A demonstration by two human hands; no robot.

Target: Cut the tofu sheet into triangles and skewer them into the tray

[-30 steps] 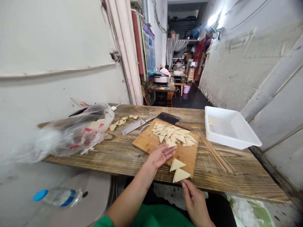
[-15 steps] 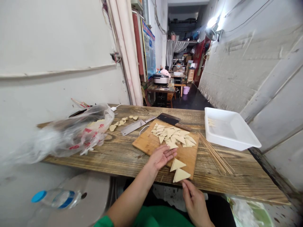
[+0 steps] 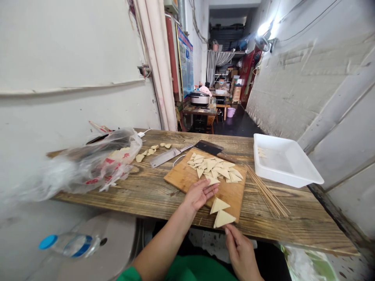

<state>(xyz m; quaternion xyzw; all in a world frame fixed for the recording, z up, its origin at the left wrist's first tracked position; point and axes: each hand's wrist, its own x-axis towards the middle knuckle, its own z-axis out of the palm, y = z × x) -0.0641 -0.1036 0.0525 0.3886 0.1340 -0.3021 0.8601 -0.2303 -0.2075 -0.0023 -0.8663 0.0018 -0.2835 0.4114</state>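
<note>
My left hand, palm up, is closed with thumb and fingers on a pale triangular slice, at the near edge of the heap of triangular slices on the wooden cutting board. A thin skewer runs from that slice toward me, mostly hidden. Two more triangles are threaded along it, a smaller slice and a larger one nearer me. My right hand pinches the skewer's near end just below the larger triangle, off the table's front edge.
Bare bamboo skewers lie right of the board, beside a white plastic tray with a few pieces inside. A cleaver, a dark blade, small rounded pieces and a plastic bag are on the table. A bottle lies lower left.
</note>
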